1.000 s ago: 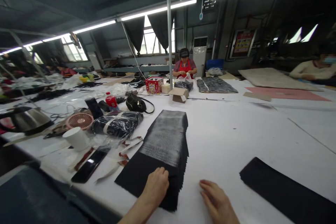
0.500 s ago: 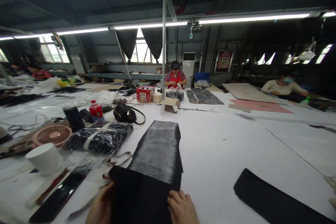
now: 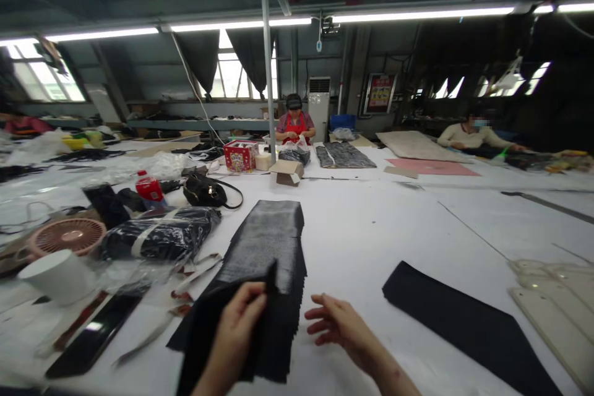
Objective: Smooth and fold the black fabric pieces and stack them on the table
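Your left hand (image 3: pixel 236 329) has lifted a black fabric piece (image 3: pixel 204 322) off the stack (image 3: pixel 269 260), pinching its edge above it; your right hand (image 3: pixel 341 325), empty, fingers loosely spread, hovers just beside the stack.

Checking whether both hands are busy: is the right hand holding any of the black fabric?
No, the right hand is open above the white tabletop, with nothing in its fingers.

Left hand (image 3: pixel 239 318): I read it as closed, thumb (image 3: pixel 254 309) pressed toward the bent forefinger (image 3: pixel 250 289), back of hand toward the camera. Right hand (image 3: pixel 341 325): open, apart from the left, fingers (image 3: pixel 318 326) loosely spread and pointing leftward; right forearm (image 3: pixel 392 374) slants in from lower right.
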A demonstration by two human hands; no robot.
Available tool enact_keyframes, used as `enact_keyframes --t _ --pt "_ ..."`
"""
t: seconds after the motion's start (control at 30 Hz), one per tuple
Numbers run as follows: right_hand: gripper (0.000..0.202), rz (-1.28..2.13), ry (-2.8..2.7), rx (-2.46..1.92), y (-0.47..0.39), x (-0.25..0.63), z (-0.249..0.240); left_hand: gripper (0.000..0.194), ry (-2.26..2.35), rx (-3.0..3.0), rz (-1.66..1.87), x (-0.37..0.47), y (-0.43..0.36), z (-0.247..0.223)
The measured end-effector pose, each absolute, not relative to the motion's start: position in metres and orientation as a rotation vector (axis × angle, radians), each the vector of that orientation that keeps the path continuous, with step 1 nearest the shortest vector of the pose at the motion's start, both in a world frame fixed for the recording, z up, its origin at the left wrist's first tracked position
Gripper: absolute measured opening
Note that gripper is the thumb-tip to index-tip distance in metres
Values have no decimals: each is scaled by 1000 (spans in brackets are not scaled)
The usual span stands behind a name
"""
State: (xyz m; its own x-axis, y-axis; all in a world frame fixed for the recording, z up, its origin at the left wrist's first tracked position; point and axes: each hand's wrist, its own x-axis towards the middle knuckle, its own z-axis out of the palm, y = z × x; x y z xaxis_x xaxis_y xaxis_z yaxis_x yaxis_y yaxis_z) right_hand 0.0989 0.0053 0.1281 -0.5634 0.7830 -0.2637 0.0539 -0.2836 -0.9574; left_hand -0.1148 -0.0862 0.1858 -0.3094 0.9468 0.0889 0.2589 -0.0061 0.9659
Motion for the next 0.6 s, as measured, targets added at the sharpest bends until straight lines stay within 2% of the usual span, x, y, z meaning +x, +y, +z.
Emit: enact_keyframes --t 0.1,0.2,0.3,0.43,0.53,0.6 --pt "68 2106 -1170 -1064 15 164 137 16 1265 1772 1057 -18 -69 158" --pt "57 1965 -1275 -1219 17 214 132 21 1062 2217 822 35 -56 130" --pt "44 1798 -1528 -1424 21 233 123 31 1253 2359 741 31 -44 108" --pt "30 1604 -1706 -1535 38 218 115 40 1420 2414 755 10 -34 90" --pt "14 1293 -1778 -1584 46 195 106 36 1512 2436 723 14 -29 91" --pt "12 1059 -1794 -1629 43 183 99 29 1563 2428 653 19 -24 97"
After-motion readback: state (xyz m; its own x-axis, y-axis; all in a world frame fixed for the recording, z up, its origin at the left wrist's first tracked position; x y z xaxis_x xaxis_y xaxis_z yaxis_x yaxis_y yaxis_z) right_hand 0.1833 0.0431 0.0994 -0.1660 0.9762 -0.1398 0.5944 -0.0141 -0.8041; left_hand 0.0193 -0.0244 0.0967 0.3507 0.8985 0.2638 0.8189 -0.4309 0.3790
